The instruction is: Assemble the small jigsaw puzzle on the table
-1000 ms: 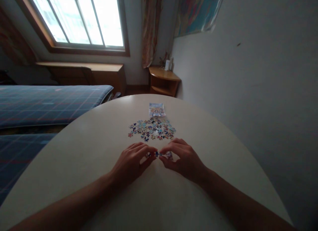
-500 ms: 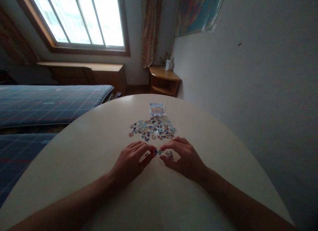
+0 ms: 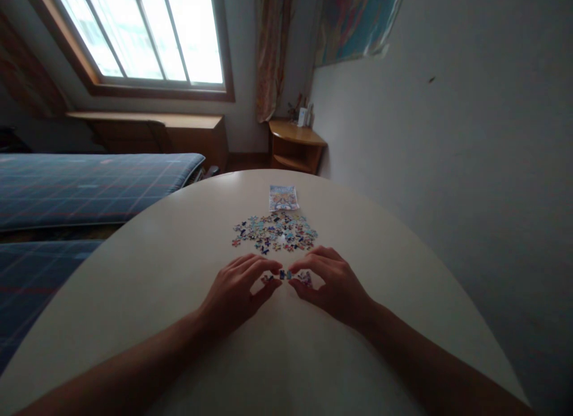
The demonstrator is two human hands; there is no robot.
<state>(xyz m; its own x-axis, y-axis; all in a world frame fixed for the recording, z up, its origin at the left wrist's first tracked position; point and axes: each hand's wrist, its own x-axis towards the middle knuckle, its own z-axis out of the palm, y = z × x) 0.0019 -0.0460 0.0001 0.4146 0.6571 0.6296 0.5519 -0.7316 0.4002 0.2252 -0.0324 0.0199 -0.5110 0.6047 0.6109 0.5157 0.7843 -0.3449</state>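
Observation:
My left hand (image 3: 242, 283) pinches a dark blue jigsaw piece (image 3: 282, 274) between thumb and forefinger. Facing it, my right hand (image 3: 333, 283) has thumb and forefinger closed at the edge of a lighter jigsaw piece (image 3: 289, 274). The two pieces meet edge to edge; whether they interlock is too small to tell. Behind my right fingers lies a small pinkish cluster of jigsaw pieces (image 3: 305, 278), partly hidden. Some reddish pieces (image 3: 265, 279) show inside the curve of my left hand. Just beyond both hands spreads a loose pile of jigsaw pieces (image 3: 273, 230).
A picture sheet (image 3: 283, 198) lies behind the pile on the round white table (image 3: 188, 243). To the left is a bed with a blue plaid mattress (image 3: 98, 186). A wooden corner shelf (image 3: 298, 133) stands past the table, and a wall (image 3: 447, 165) runs along the right.
My left thumb has moved slightly right, towards the pinched piece. The two small pieces now sit closer together between my fingertips. The pile and the picture sheet have stayed put.

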